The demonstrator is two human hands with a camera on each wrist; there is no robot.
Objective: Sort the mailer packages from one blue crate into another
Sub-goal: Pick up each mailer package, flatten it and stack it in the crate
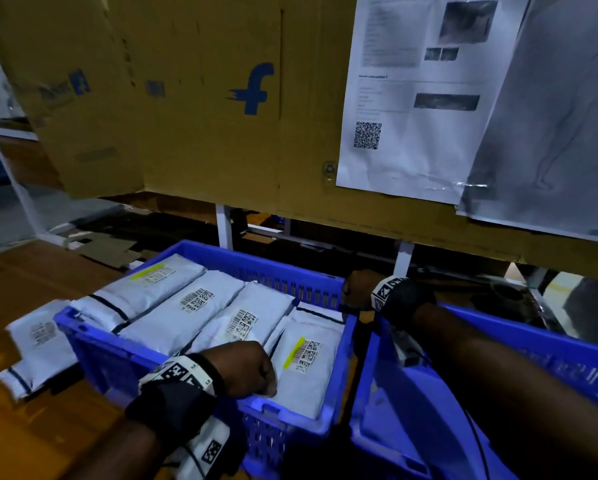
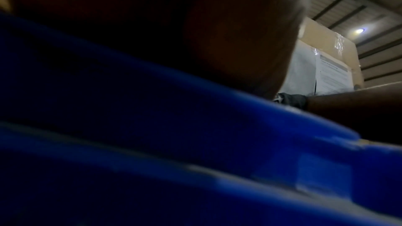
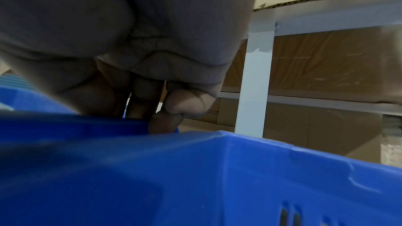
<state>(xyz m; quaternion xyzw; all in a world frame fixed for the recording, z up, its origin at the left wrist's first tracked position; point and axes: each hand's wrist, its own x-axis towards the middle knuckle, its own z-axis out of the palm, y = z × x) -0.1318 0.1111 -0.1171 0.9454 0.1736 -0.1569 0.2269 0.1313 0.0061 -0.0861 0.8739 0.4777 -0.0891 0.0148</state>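
Two blue crates side by side on a brown surface (image 1: 31,441). Left crate (image 1: 96,355) packed with grey mailer packages (image 1: 200,303) lying flat in a row, barcode labels up, two of them with a yellow strip; rightmost package (image 1: 308,368) against the crate's right wall. Right crate (image 1: 411,410) just beside it, walls nearly touching, no package visible in the part shown. Two more mailers (image 1: 38,344) outside on the surface, against the left crate's left wall. Left hand (image 1: 245,367) at the near rim of the left crate, fingers curled down over the edge, grip closed on the rim beside the rightmost package; in the left wrist view only a dark palm (image 2: 228,40) over blurred blue plastic (image 2: 152,126). Right hand (image 1: 358,289) at the far right corner of the left crate, fingers (image 3: 165,123) bent over the blue rim (image 3: 76,126), grip clamped on that corner. Black wrist bands with printed markers on both forearms. Behind the crates, a large cardboard sheet (image 1: 204,116) with a blue logo, printed papers (image 1: 411,98) taped to it, white frame legs (image 1: 224,226) below.
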